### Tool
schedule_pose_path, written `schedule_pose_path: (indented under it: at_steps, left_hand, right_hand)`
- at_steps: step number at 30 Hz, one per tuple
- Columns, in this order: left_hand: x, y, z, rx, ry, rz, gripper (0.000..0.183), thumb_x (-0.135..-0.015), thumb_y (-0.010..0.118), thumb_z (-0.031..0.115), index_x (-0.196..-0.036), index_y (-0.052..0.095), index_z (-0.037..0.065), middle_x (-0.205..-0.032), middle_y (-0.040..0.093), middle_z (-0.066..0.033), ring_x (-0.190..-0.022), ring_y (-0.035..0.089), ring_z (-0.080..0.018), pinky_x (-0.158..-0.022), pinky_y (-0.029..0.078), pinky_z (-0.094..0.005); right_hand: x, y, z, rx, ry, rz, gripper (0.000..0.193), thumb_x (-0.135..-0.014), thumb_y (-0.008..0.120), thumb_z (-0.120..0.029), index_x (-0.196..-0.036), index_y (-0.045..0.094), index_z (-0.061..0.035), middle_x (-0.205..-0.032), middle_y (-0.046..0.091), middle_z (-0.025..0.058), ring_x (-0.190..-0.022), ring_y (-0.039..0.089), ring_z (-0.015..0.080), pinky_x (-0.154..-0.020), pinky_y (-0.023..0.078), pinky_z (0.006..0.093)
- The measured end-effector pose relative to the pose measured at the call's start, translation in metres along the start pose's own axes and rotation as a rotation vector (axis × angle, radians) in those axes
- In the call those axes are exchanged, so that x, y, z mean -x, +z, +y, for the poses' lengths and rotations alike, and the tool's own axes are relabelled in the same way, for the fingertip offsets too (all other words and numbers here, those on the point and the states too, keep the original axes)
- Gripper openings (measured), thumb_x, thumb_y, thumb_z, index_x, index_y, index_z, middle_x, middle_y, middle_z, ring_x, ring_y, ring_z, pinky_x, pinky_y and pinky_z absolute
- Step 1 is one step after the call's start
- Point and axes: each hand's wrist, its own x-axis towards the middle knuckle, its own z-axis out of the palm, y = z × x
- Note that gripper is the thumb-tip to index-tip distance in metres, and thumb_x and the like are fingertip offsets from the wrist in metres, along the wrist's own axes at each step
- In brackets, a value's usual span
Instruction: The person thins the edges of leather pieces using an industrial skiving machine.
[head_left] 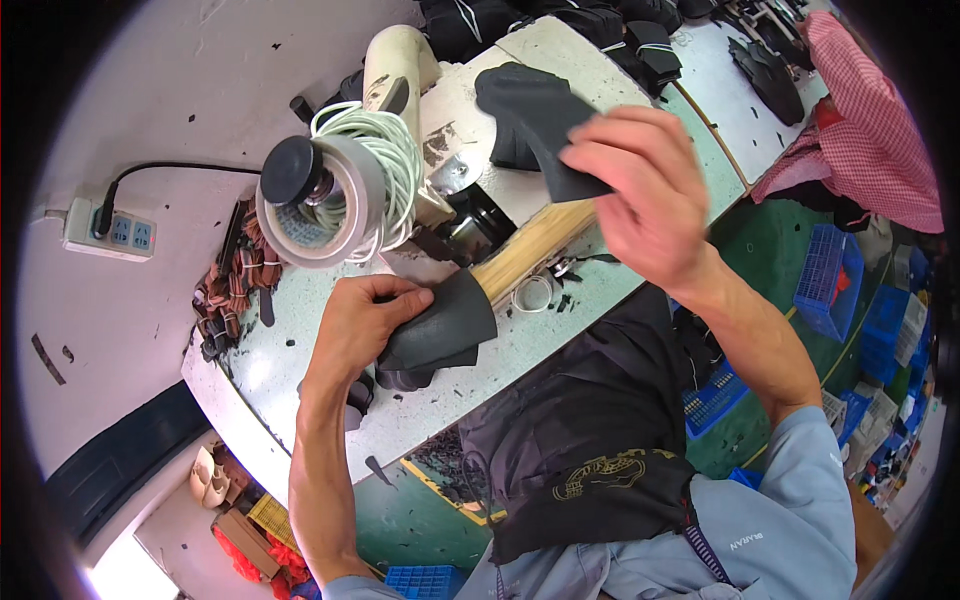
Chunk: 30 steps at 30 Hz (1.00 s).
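My left hand (352, 318) pinches the upper edge of a black leather-like piece (455, 325), thumb on top. That piece lies over more dark pieces near the table's front edge. My right hand (645, 180), slightly blurred, is closed on the lower end of a curved dark-grey flat piece (530, 100). Under it rests another dark piece (512, 150) on the machine's cream bed. Between my hands runs a pale wooden bar (530, 248). Behind it stands a cream machine arm (395, 75) with a black metal part (478, 225) at its base.
A coiled white cord (395, 170) hangs round the machine's spool with a black knob (290, 170). Brown bundles (240, 275) lie at left, near a power strip (110, 230). Dark bundles (650, 55) and pink checked cloth (860, 130) are at the far right; blue crates (830, 280) stand below.
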Motion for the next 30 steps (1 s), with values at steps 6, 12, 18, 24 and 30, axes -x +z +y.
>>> schedule_pose_path:
  at_steps: [6,12,18,24,30]
  left_hand:
    - [-0.009,-0.014,0.010,-0.003,-0.157,-0.018,0.017,-0.081,0.074,0.015,-0.088,0.074,-0.001,-0.071,0.067,-0.0042,-0.064,0.057,-0.0087,-0.060,0.046,-0.0260]
    - [-0.015,0.018,0.019,-0.163,0.140,0.166,0.020,-0.083,0.070,0.019,-0.093,0.074,0.002,-0.073,0.068,-0.0079,-0.067,0.060,-0.0104,-0.065,0.047,-0.0285]
    - [0.006,0.005,0.002,0.032,-0.012,0.001,0.021,-0.086,0.072,0.013,-0.099,0.072,-0.003,-0.081,0.068,-0.0019,-0.067,0.057,-0.0069,-0.060,0.044,-0.0228]
    - [-0.003,-0.009,-0.009,0.054,-0.135,0.056,0.022,-0.084,0.072,0.020,-0.086,0.074,-0.002,-0.070,0.064,-0.0007,-0.061,0.054,-0.0067,-0.053,0.040,-0.0243]
    - [-0.016,0.019,0.028,-0.256,0.168,0.208,0.022,-0.080,0.070,0.021,-0.088,0.072,0.000,-0.067,0.065,-0.0082,-0.060,0.058,-0.0161,-0.057,0.045,-0.0324]
  right_hand:
    - [0.033,0.014,-0.027,-0.274,0.326,-0.362,0.037,-0.079,0.072,-0.012,-0.113,0.062,-0.0052,-0.115,0.061,0.0127,-0.103,0.052,0.0307,-0.089,0.042,0.0396]
    - [0.014,0.044,-0.027,-0.312,0.305,-0.230,0.046,-0.078,0.069,-0.008,-0.122,0.055,-0.0041,-0.101,0.063,0.0129,-0.089,0.058,0.0343,-0.079,0.047,0.0409]
    - [0.002,0.001,0.010,0.026,-0.188,0.206,0.023,-0.074,0.070,-0.005,-0.096,0.067,-0.0027,-0.092,0.065,0.0069,-0.086,0.061,0.0282,-0.075,0.050,0.0369]
    - [0.029,0.023,-0.025,-0.173,0.259,-0.204,0.025,-0.077,0.073,-0.011,-0.101,0.067,-0.0056,-0.094,0.066,0.0081,-0.095,0.056,0.0290,-0.083,0.045,0.0393]
    - [0.017,0.040,-0.034,-0.276,0.372,-0.343,0.045,-0.080,0.072,-0.011,-0.122,0.059,-0.0056,-0.101,0.066,0.0099,-0.097,0.053,0.0273,-0.089,0.043,0.0378]
